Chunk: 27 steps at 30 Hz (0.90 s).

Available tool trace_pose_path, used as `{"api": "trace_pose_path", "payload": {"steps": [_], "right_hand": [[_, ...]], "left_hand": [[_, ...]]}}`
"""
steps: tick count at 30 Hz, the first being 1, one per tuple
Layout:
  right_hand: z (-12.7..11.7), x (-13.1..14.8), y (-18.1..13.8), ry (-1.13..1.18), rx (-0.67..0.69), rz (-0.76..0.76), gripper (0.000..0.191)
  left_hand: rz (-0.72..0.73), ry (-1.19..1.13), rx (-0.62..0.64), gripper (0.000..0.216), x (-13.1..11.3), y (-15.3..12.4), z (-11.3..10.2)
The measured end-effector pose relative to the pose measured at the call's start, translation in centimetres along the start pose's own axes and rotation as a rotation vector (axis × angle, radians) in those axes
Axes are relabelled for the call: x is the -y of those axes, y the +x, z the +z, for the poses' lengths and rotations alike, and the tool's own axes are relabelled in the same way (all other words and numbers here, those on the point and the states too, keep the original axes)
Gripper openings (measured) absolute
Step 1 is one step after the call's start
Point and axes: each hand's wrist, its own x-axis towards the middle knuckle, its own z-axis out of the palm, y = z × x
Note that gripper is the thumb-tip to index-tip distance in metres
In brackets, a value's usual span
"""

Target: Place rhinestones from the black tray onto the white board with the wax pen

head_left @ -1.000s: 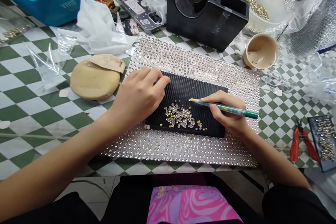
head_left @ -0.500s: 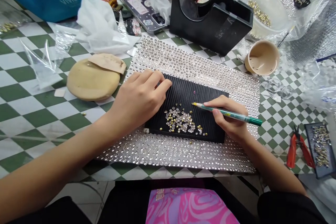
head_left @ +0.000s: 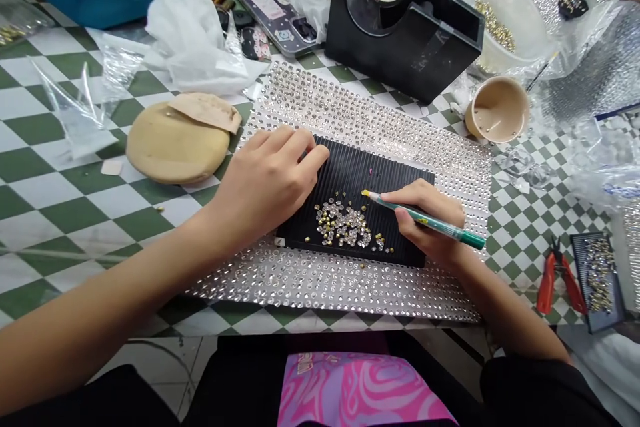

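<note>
Rhinestones (head_left: 345,225) heaped mid ridged black tray (head_left: 395,177) (grooves stop rolling), tray atop studded sheet (head_left: 350,107). Left hand (head_left: 267,180) flat, fingers loose, pinning tray's left end. Right hand (head_left: 430,223) pinches green picker pen (head_left: 430,221), tip just above heap.

Both forearms are bare all the way down, no watch, rings or bracelets that I can spot on the left hand (head_left: 270,180) or the right hand (head_left: 430,220). Black clothing shows at the bottom edge, with a pink, purple and white swirly printed panel (head_left: 365,390) in the middle of it.
</note>
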Motion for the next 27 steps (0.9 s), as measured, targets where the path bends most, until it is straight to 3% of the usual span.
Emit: {"api": "trace_pose_path", "payload": {"steps": [4, 10, 18, 24, 27], "right_hand": [[-0.1, 0.2, 0.0, 0.024, 0.020, 0.014, 0.025], [-0.5, -0.2, -0.2, -0.021, -0.066, 0.134, 0.019], [-0.8, -0.1, -0.2, 0.012, -0.093, 0.145, 0.020], [-2.7, -1.9, 0.1, -0.033, -0.342, 0.161, 0.016], [-3.2, -3.5, 0.3, -0.056, -0.439, 0.178, 0.015]], "left_hand": [[0.007, -0.016, -0.022, 0.025, 0.1, -0.1, 0.1], [0.020, 0.064, 0.016, 0.024, 0.2, 0.2, -0.6], [0.031, 0.082, 0.027, 0.026, 0.0, 0.3, -1.0], [0.048, 0.069, -0.028, 0.020, 0.0, 0.1, -0.8], [0.024, 0.027, 0.008, 0.018, 0.1, -0.1, -0.9]]}}
